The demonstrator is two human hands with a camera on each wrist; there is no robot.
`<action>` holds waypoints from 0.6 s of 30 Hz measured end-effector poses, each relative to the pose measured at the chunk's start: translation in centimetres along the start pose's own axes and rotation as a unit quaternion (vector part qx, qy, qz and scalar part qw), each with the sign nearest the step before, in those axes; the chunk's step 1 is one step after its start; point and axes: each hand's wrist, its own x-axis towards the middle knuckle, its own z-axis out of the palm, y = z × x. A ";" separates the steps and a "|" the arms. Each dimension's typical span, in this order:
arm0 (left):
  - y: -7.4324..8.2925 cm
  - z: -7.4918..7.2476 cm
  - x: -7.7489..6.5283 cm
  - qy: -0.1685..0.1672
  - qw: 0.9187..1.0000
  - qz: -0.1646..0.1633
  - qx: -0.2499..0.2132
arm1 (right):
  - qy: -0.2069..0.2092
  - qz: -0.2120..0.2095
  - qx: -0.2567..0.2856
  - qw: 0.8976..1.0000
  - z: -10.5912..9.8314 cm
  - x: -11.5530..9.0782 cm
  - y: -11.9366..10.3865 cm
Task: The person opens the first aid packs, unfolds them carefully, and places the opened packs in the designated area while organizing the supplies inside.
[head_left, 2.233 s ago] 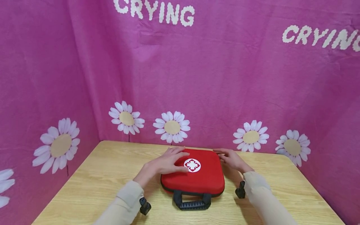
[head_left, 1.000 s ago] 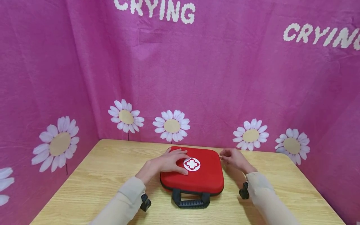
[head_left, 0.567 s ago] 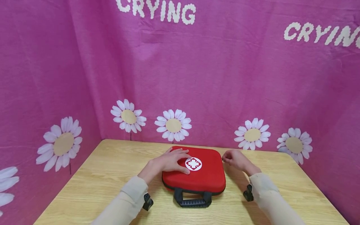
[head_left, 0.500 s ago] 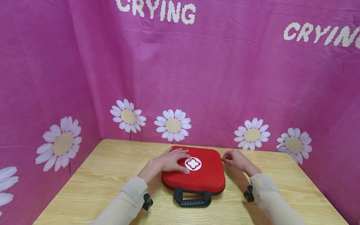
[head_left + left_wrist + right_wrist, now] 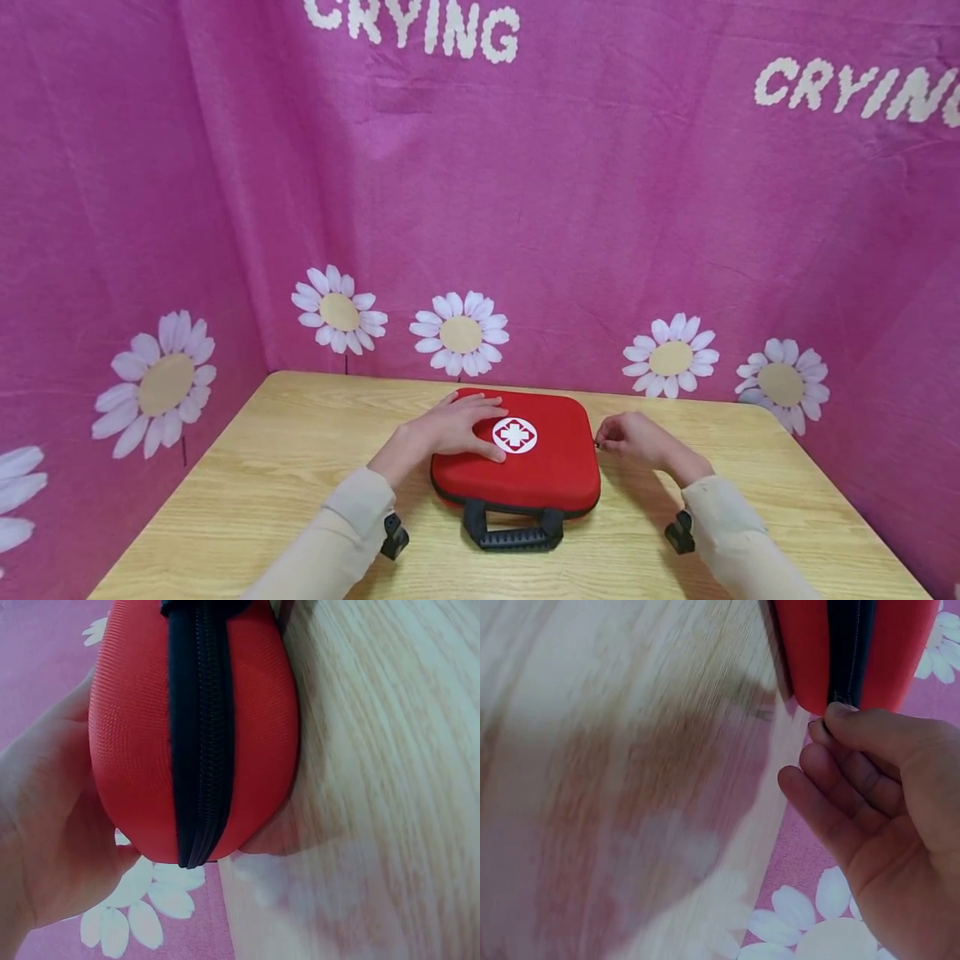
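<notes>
A red first-aid case (image 5: 555, 475) with a white cross emblem lies flat on the table, its black handle (image 5: 513, 540) towards me. My left hand (image 5: 453, 431) rests on the left part of the lid, fingers spread. At the case's right side, my right hand (image 5: 637, 439) pinches the small zipper pull between thumb and forefinger; the pull is mostly hidden by the fingertips. In the right wrist view, the black zipper track (image 5: 849, 649) runs up from the pinching thumb and finger. The left wrist view shows the closed zipper (image 5: 208, 727) on the case's side.
The wooden table (image 5: 247, 500) extends on both sides of the case. Behind its far edge hangs a pink cloth (image 5: 555, 208) with printed daisies and white lettering. Dark wrist cameras sit below each sleeve cuff.
My right hand, fingers loose at the far right corner at first, took hold of the zipper pull and moved along the right side towards me. The left hand stays on the lid.
</notes>
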 end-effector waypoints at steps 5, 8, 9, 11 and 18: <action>-0.1 0.1 0.2 0.004 1.000 -0.005 0.008 | -0.009 -0.010 0.010 1.000 0.0 -0.7 -0.5; -0.1 0.2 0.4 0.006 1.000 -0.004 0.008 | -0.011 -0.004 0.021 1.000 0.1 -1.2 -0.9; -0.1 0.3 0.5 0.007 1.000 -0.004 0.008 | -0.011 -0.003 0.023 1.000 0.1 -1.3 -0.9; -0.1 0.3 0.6 0.010 1.000 -0.002 0.007 | -0.009 -0.004 0.025 1.000 0.1 -1.5 -1.1; 0.2 0.6 0.0 0.029 0.999 -0.002 0.025 | 0.020 0.008 0.026 0.999 0.5 -1.7 -1.4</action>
